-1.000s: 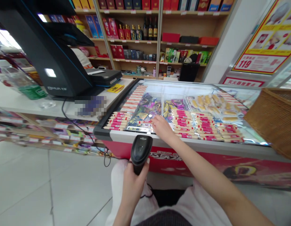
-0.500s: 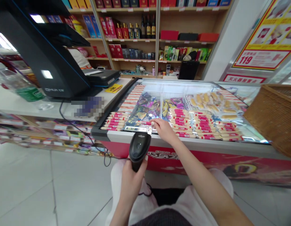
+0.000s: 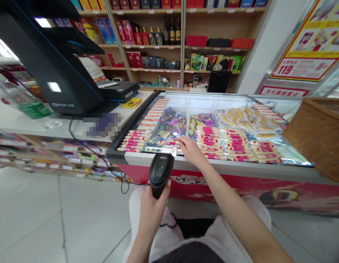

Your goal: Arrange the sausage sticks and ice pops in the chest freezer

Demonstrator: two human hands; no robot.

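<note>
My left hand (image 3: pixel 153 204) is wrapped round the handle of a black barcode scanner (image 3: pixel 161 170), its head tipped toward the freezer's front edge. Between the thumb and fingers of my right hand (image 3: pixel 189 149) is the end of a slim wrapped sausage (image 3: pixel 167 143) with a pinkish-red label. It is held low over the glass, just beyond the scanner's head; whether it touches the glass I cannot tell. Rows of similar wrapped sausages (image 3: pixel 209 142) lie to the right of that hand, and a smaller stack (image 3: pixel 133 141) lies to the left.
The chest freezer (image 3: pixel 254 168) spans the front, with bagged goods under its glass. A wicker basket (image 3: pixel 317 138) stands at its right end. On the left counter (image 3: pixel 67 126) are a checkout terminal (image 3: pixel 67 80) and a trailing cable (image 3: pixel 96 148). Stocked shelves (image 3: pixel 147 47) line the back.
The scanner in my left hand has shifted slightly left. My right hand and the sausage it pinches have hardly moved.
</note>
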